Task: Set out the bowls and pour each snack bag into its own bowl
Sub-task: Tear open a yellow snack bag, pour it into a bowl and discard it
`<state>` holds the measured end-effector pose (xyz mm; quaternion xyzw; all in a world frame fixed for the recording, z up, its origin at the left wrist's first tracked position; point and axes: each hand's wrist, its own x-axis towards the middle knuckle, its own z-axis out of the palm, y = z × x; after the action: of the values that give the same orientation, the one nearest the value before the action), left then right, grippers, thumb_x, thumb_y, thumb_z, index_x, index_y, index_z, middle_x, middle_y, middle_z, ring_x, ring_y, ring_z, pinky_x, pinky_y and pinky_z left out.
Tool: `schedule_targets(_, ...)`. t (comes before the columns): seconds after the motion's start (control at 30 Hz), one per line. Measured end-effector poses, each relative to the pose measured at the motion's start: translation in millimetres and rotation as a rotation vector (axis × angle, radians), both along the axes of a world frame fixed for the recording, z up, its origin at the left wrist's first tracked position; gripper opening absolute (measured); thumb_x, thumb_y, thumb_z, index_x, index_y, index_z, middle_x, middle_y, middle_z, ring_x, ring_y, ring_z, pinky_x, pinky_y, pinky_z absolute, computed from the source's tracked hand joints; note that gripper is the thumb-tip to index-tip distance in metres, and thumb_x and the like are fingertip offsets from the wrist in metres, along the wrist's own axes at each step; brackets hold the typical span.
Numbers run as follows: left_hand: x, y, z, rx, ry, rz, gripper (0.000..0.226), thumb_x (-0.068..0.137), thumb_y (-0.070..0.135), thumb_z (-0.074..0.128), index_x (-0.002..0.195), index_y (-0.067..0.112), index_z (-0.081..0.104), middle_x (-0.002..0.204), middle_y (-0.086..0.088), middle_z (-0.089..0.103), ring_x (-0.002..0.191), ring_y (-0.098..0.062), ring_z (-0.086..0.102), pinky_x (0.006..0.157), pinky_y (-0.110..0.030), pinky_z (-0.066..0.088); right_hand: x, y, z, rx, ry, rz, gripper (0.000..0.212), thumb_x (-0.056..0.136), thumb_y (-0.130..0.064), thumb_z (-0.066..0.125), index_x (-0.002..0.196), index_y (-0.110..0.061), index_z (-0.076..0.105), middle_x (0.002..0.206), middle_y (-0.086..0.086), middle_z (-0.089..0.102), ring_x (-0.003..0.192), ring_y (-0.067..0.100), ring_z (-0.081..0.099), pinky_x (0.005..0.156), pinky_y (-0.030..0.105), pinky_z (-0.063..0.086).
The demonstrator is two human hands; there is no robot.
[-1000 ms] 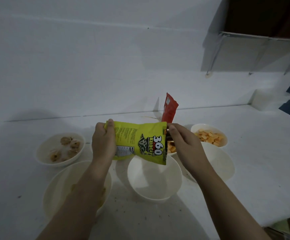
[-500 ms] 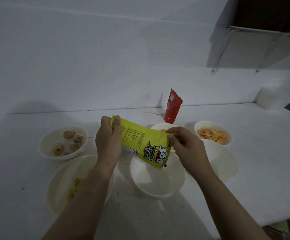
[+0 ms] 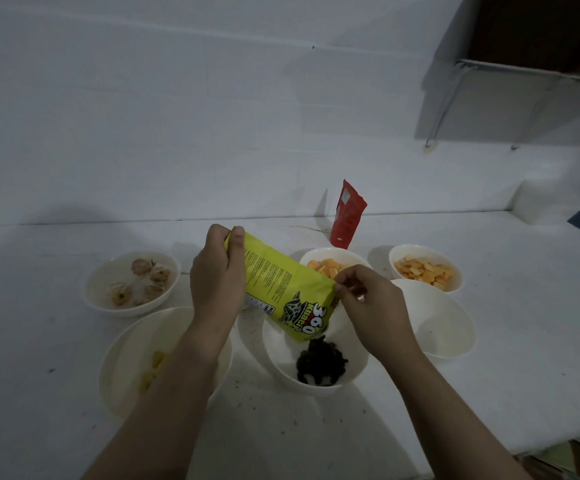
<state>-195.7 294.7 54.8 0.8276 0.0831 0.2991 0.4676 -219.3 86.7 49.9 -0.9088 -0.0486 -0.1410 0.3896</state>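
Observation:
A yellow-green snack bag point(image 3: 283, 289) is tilted mouth-down over the middle white bowl point(image 3: 281, 368). My left hand point(image 3: 217, 275) grips the bag's raised end. My right hand point(image 3: 368, 303) pinches its upper edge near the mouth. Dark seeds point(image 3: 321, 362) lie in a pile in the bowl under the bag's mouth. An empty white bowl point(image 3: 448, 323) stands to the right. A red bag point(image 3: 347, 216) stands upright at the back by the wall.
Other white bowls on the white counter hold snacks: round cookies point(image 3: 132, 282) at the left, yellow pieces point(image 3: 153, 368) under my left forearm, orange pieces point(image 3: 326, 266) behind the bag, orange crackers point(image 3: 423, 271) at the right. The counter's front edge drops off at the lower right.
The bag has tipped further, mouth down, and dark seeds have poured into the middle bowl, which was empty before. Both hands kept their hold and moved with the bag.

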Motion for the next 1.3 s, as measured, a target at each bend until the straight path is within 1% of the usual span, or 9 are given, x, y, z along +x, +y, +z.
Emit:
schedule_targets(0.17,-3,1,2,0.012,-0.014,-0.003,0.034,0.103,0.042,0.036,0.09,0.012,0.046,0.063,0.004,0.048,0.061,-0.014,0.048,0.055,-0.033,0.033,-3,3,-2,-0.009,-0.009,-0.019,0.015,0.09,-0.015,0.066,0.084,-0.028,0.064,0.08,-0.016,0.067,0.075,-0.007,0.058,0.062,0.002,0.038)
schedule_targets(0.3,-7,-1,3,0.036,-0.041,-0.01,0.032,0.103,0.04,0.037,0.088,0.012,0.045,0.061,0.004,0.046,0.059,-0.012,0.048,0.055,-0.03,0.034,-1,4,-2,0.003,0.01,-0.024,0.013,0.089,-0.014,0.067,0.085,-0.026,0.066,0.082,-0.014,0.067,0.075,-0.004,0.058,0.063,0.003,0.037)
schedule_targets(0.43,-9,0,4,0.052,-0.047,-0.006,0.03,0.103,0.039,0.038,0.088,0.014,0.045,0.06,0.005,0.046,0.058,-0.011,0.047,0.052,-0.029,0.031,1,4,-1,-0.028,0.027,-0.015,0.012,0.088,-0.014,0.068,0.085,-0.025,0.067,0.087,-0.012,0.065,0.076,-0.003,0.055,0.062,0.003,0.036)
schedule_targets(0.53,-11,0,5,0.059,-0.048,-0.004,0.03,0.103,0.039,0.038,0.087,0.014,0.044,0.058,0.005,0.044,0.057,-0.011,0.046,0.051,-0.03,0.03,0,4,0,-0.037,0.023,-0.015,0.011,0.088,-0.012,0.067,0.085,-0.023,0.067,0.083,-0.014,0.063,0.074,-0.007,0.053,0.062,0.002,0.036)
schedule_targets(0.73,-12,1,7,0.047,-0.066,-0.009,0.03,0.103,0.038,0.039,0.086,0.013,0.045,0.058,0.003,0.045,0.057,-0.013,0.046,0.053,-0.03,0.033,-2,7,1,-0.037,-0.033,-0.009,0.013,0.089,-0.009,0.066,0.084,-0.021,0.065,0.08,-0.016,0.06,0.072,-0.01,0.052,0.064,0.0,0.035)
schedule_targets(0.97,-13,1,9,0.08,-0.117,-0.033,0.031,0.102,0.038,0.042,0.087,0.012,0.047,0.058,0.004,0.045,0.057,-0.017,0.047,0.053,-0.033,0.032,-7,5,4,-0.063,0.036,0.005,0.016,0.09,-0.01,0.065,0.086,-0.026,0.063,0.082,-0.017,0.06,0.072,-0.007,0.051,0.062,0.001,0.036)
schedule_targets(1.1,-14,-2,10,0.064,-0.156,-0.055,0.034,0.104,0.036,0.04,0.083,0.01,0.046,0.056,0.005,0.043,0.053,-0.014,0.044,0.052,-0.034,0.032,-9,1,7,-0.051,0.037,0.014,0.015,0.089,-0.01,0.066,0.086,-0.024,0.065,0.084,-0.013,0.064,0.071,-0.006,0.051,0.062,0.0,0.035)
schedule_targets(1.23,-16,-5,12,0.048,-0.202,-0.038,0.035,0.106,0.031,0.035,0.078,0.01,0.042,0.055,0.007,0.039,0.049,-0.01,0.039,0.048,-0.031,0.028,-15,-1,8,-0.015,-0.031,-0.013,0.014,0.089,-0.01,0.065,0.085,-0.023,0.065,0.08,-0.018,0.06,0.075,-0.012,0.052,0.064,0.0,0.035)
schedule_targets(1.3,-16,-5,12,0.066,-0.223,-0.026,0.037,0.105,0.031,0.032,0.077,0.01,0.042,0.054,0.007,0.037,0.049,-0.011,0.038,0.048,-0.032,0.028,-19,1,6,-0.01,-0.017,0.001,0.015,0.089,-0.01,0.066,0.084,-0.024,0.064,0.079,-0.018,0.061,0.079,-0.017,0.051,0.064,-0.001,0.035)
